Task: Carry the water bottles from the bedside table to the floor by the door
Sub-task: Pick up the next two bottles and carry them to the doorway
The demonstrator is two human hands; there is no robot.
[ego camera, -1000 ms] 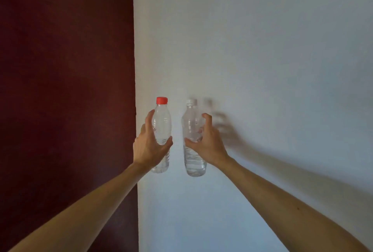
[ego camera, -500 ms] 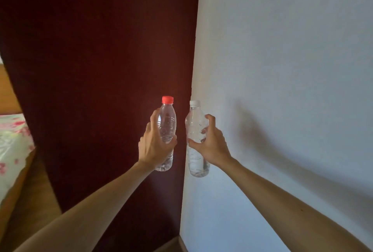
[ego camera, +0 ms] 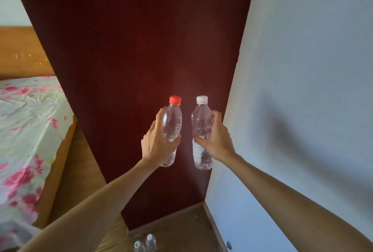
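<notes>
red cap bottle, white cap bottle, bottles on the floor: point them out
red cap bottle (ego camera: 173, 119): head view, upper body
white cap bottle (ego camera: 200, 117): head view, upper body
bottles on the floor (ego camera: 151, 244): head view, right one's shoulder

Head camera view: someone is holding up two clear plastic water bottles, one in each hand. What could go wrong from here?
1. Two more clear bottles already stand on the wooden floor below; putting these down there could topple them.
2. The left hand holds the red-capped clear plastic bottle close to the white-capped clear plastic bottle in the right hand; a bump might loosen either one-handed grip.
</notes>
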